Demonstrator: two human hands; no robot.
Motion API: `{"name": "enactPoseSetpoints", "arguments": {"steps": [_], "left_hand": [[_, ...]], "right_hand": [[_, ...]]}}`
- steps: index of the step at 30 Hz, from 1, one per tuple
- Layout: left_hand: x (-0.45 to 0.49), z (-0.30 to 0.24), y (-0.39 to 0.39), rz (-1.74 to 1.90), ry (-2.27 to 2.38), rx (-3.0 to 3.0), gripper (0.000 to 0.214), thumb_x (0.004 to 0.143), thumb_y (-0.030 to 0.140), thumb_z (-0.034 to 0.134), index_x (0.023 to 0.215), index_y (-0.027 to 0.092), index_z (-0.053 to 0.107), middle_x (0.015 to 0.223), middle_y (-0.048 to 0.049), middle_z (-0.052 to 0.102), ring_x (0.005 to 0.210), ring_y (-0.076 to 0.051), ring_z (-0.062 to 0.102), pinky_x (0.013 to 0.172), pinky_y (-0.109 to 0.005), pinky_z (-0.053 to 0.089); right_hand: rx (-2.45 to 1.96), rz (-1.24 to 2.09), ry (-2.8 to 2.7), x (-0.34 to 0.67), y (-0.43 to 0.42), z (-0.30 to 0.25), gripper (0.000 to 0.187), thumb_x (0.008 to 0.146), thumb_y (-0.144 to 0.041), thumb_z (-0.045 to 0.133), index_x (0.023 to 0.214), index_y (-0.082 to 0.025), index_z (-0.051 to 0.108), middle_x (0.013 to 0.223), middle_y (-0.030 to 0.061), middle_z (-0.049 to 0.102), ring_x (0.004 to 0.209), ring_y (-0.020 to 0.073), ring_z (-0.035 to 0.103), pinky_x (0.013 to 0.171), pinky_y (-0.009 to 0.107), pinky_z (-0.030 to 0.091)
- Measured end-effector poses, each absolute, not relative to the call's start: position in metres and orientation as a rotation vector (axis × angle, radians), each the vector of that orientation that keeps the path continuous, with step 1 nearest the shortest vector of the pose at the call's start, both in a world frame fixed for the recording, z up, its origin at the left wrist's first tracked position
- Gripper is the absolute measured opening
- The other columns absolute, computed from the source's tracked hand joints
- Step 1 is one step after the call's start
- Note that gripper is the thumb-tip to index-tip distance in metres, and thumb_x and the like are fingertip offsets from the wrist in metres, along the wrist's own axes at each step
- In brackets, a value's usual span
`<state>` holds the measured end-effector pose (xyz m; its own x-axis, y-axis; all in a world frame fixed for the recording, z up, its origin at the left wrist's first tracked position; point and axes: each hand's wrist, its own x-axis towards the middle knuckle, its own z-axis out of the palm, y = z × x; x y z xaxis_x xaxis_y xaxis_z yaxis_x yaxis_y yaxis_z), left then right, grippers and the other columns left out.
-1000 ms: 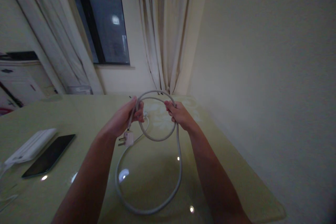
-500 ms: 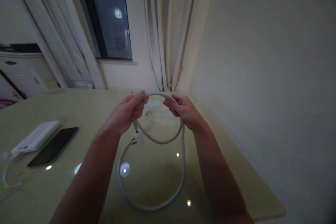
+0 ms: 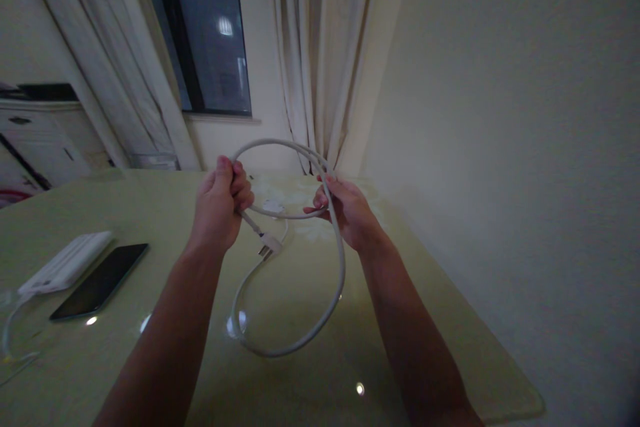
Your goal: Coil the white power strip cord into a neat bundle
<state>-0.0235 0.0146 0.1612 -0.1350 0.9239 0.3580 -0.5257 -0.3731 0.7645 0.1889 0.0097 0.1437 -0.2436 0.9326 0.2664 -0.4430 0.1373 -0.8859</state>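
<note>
My left hand (image 3: 220, 203) is closed in a fist around a thick white power cable (image 3: 341, 267), a short way above its white plug (image 3: 271, 243), which hangs below the fist. My right hand (image 3: 345, 207) pinches the same cable where its strands cross. Between the hands the cable arches up in a loop. A larger loop of it hangs down to the yellow-green glass-topped table (image 3: 300, 373). A small white block (image 3: 274, 205) lies on the table behind the cable.
A white power strip (image 3: 67, 263) and a dark phone (image 3: 100, 280) lie at the table's left, with a thin white cord (image 3: 10, 340) near the left edge. Curtains (image 3: 320, 60) and a dark window (image 3: 205, 27) stand behind. A plain wall runs along the right side.
Both hands have risen and moved apart, lifting the upper loop higher and wider. The lower loop has shrunk and been pulled up toward the hands.
</note>
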Motion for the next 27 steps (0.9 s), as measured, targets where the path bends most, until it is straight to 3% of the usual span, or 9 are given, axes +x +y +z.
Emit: {"name": "enactPoseSetpoints", "arguments": {"steps": [4, 8, 13, 17, 22, 24, 27], "left_hand": [[-0.021, 0.150, 0.021, 1.612, 0.688, 1.088, 0.036, 0.096, 0.048, 0.062, 0.078, 0.018, 0.055, 0.057, 0.0082, 0.036, 0.044, -0.007, 0.038, 0.051, -0.019, 0.044], [-0.022, 0.133, 0.033, 1.491, 0.847, 1.254, 0.041, 0.093, 0.056, 0.062, 0.081, 0.016, 0.063, 0.065, 0.0005, 0.058, 0.064, -0.014, 0.060, 0.070, -0.026, 0.052], [-0.011, 0.115, 0.041, 1.331, 0.979, 1.392, 0.061, 0.089, 0.073, 0.055, 0.096, 0.014, 0.072, 0.082, -0.0083, 0.071, 0.078, -0.020, 0.065, 0.078, -0.033, 0.051], [0.001, 0.113, 0.040, 1.228, 0.881, 1.312, 0.074, 0.085, 0.082, 0.049, 0.104, 0.015, 0.073, 0.089, -0.0103, 0.072, 0.084, -0.022, 0.066, 0.076, -0.033, 0.051], [0.002, 0.125, 0.034, 1.200, 0.666, 1.046, 0.049, 0.088, 0.060, 0.064, 0.094, 0.013, 0.072, 0.076, -0.0041, 0.064, 0.062, -0.012, 0.055, 0.059, -0.024, 0.045], [-0.001, 0.129, 0.033, 1.246, 0.634, 0.997, 0.039, 0.088, 0.051, 0.067, 0.092, 0.012, 0.071, 0.077, -0.0045, 0.064, 0.063, -0.011, 0.054, 0.056, -0.022, 0.043], [-0.007, 0.133, 0.032, 1.337, 0.709, 1.059, 0.039, 0.089, 0.051, 0.067, 0.089, 0.012, 0.070, 0.081, -0.0051, 0.065, 0.067, -0.011, 0.056, 0.058, -0.021, 0.044]], "right_hand": [[-0.505, 1.420, -1.088, 0.196, 0.001, 0.156, 0.033, 0.089, -0.042, 0.074, 0.109, -0.019, 0.062, 0.064, -0.0097, 0.041, 0.052, 0.0052, 0.042, 0.062, 0.020, 0.055], [-0.467, 1.372, -1.031, 0.203, -0.006, 0.165, 0.021, 0.096, -0.037, 0.064, 0.106, -0.019, 0.063, 0.065, -0.0096, 0.035, 0.041, 0.0031, 0.021, 0.037, 0.014, 0.030], [-0.525, 1.305, -0.974, 0.207, -0.014, 0.170, 0.033, 0.103, -0.047, 0.050, 0.104, -0.017, 0.065, 0.060, -0.0096, 0.030, 0.039, 0.0045, 0.015, 0.033, 0.017, 0.023], [-0.569, 1.241, -0.995, 0.210, -0.019, 0.173, 0.039, 0.099, -0.057, 0.056, 0.092, -0.019, 0.060, 0.057, -0.0105, 0.028, 0.037, 0.0041, 0.018, 0.033, 0.017, 0.024], [-0.638, 1.256, -1.041, 0.217, -0.015, 0.173, 0.040, 0.095, -0.057, 0.063, 0.081, -0.022, 0.049, 0.051, -0.0123, 0.026, 0.035, 0.0043, 0.019, 0.032, 0.017, 0.022], [-0.691, 1.244, -1.089, 0.219, -0.010, 0.171, 0.040, 0.093, -0.057, 0.065, 0.081, -0.022, 0.050, 0.050, -0.0126, 0.028, 0.035, 0.0037, 0.019, 0.031, 0.017, 0.021], [-0.793, 1.165, -1.167, 0.218, -0.001, 0.163, 0.045, 0.089, -0.062, 0.068, 0.081, -0.021, 0.052, 0.049, -0.0125, 0.032, 0.034, 0.0029, 0.022, 0.031, 0.016, 0.023]]}}
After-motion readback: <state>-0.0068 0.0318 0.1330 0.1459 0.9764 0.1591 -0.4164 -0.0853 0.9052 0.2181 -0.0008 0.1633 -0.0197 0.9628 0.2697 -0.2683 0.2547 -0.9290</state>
